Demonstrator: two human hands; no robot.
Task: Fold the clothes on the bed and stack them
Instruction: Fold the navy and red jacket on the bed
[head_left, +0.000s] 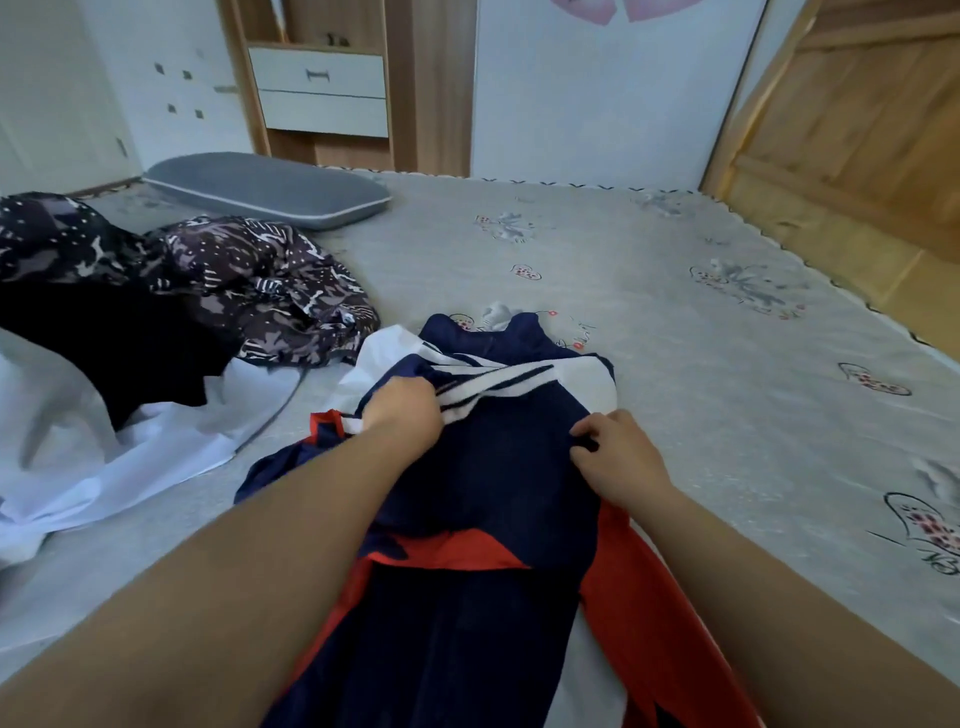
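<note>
Both hands work a navy, white and red garment (493, 467) lying on the bed (727, 322) directly under them. The left hand (402, 410) grips a bunched white-striped part; the right hand (618, 457) pinches the navy fabric just beside it. Beyond the left hand lie an unfolded patterned dark garment (260, 286), a black one (114, 338) and a white one (104, 457). The risk: the bunched stripe section may fold in crooked, leaving a lumpy bundle that will not stack flat.

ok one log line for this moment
step: folding navy jacket | left hand: grips striped sleeve | right hand: pinches jacket | stack: none
</note>
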